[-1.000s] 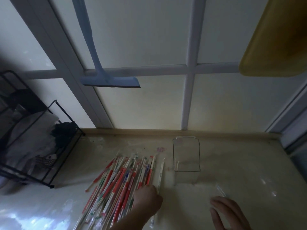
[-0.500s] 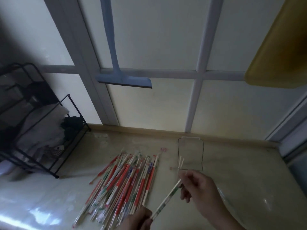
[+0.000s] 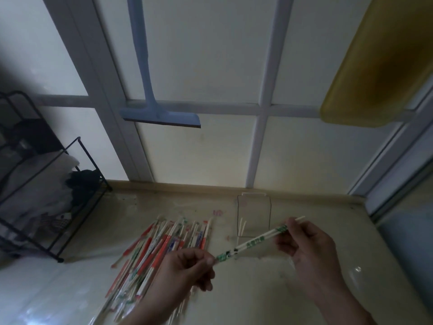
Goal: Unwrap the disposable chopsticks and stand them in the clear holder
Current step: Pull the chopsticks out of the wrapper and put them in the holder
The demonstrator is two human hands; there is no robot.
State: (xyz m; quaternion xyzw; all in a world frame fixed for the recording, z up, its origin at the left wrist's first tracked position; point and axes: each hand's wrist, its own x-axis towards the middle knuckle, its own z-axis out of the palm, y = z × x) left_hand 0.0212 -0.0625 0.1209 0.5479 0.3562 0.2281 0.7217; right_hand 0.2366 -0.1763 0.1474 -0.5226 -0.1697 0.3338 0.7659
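Over the pale worktop (image 3: 304, 301), both hands are holding a wrapped chopstick pair (image 3: 255, 241): left hand (image 3: 187, 268) pinching its lower end, right hand (image 3: 307, 249) gripping the upper end, near the clear holder (image 3: 254, 214).

Dim, soft daylight through frosted window panes (image 3: 206, 55), glare patches on glossy counter (image 3: 304, 301), wide-angle bending, slight blur

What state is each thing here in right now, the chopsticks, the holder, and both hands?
Wrapped chopsticks: held in the air by both ends, bare tips poking out.
Left hand: pinches the wrapper's near end.
Right hand: pinches the far end.
Clear holder: upright, one bare pair inside.
Pile of chopsticks: still wrapped, lying on the table.
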